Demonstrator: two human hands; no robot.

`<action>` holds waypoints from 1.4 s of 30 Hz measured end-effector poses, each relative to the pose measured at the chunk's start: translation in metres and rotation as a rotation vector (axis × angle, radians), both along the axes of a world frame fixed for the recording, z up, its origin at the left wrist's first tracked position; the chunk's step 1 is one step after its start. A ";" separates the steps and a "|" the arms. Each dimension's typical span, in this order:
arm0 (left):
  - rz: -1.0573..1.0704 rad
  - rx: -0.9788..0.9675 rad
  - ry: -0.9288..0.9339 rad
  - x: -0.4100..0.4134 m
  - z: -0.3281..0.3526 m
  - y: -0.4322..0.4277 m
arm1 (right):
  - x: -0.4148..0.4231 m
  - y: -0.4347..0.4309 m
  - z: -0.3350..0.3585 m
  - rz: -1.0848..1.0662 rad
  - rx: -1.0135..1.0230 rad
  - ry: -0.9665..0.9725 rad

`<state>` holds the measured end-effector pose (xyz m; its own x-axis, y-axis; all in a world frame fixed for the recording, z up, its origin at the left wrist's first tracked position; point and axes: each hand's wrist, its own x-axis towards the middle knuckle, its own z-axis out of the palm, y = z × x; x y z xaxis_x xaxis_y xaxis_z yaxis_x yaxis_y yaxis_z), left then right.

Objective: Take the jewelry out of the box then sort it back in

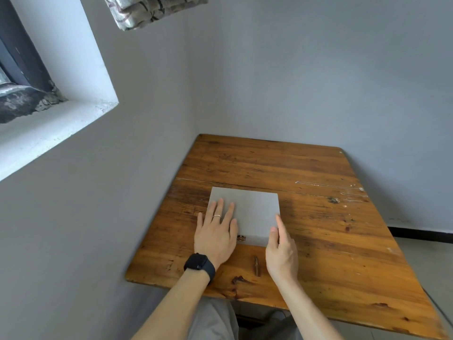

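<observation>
One grey box [255,212], bearing one brass clasp [241,238], is counted on one wooden table [331,241]. Two hands are counted: the left hand [215,231] and the right hand [280,251]. One black smartwatch [199,265] and one ring [217,216] are worn.

The wooden table [318,241] stands hard in a corner, the side wall [122,192] closing its left edge and the back wall [318,94] its far edge. The closed grey box [255,212] sits toward the near left, with the left hand [215,234] flat on its lid and the right hand [282,249] at its near right corner. Broad bare wood lies right of the box and beyond it.
</observation>
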<state>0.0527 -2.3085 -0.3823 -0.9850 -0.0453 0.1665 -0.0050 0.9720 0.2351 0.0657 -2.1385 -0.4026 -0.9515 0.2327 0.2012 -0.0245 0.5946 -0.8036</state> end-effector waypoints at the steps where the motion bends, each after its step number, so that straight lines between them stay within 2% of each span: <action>1: -0.005 0.000 0.008 -0.001 -0.001 -0.001 | 0.001 -0.004 0.000 0.008 0.040 -0.028; 4: -0.014 -0.017 0.027 -0.002 -0.001 -0.002 | 0.006 -0.008 -0.001 0.016 0.171 -0.067; 21: -0.015 -0.032 0.053 -0.005 -0.006 -0.002 | 0.009 -0.005 -0.010 0.040 0.205 0.025; 34: -0.030 -0.025 0.016 -0.006 -0.005 -0.004 | 0.007 -0.007 -0.016 -0.002 0.364 0.071; 39: -0.050 -0.027 -0.017 -0.009 -0.003 -0.006 | 0.008 -0.007 -0.013 -0.006 0.398 0.023; 42: -0.056 -0.032 -0.048 -0.009 0.000 -0.007 | 0.009 0.002 -0.007 0.113 0.382 -0.074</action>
<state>0.0437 -2.3153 -0.3824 -0.9928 0.0144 0.1192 0.0388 0.9781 0.2045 0.0747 -2.1369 -0.4092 -0.9820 0.0477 0.1826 -0.0569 0.8478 -0.5272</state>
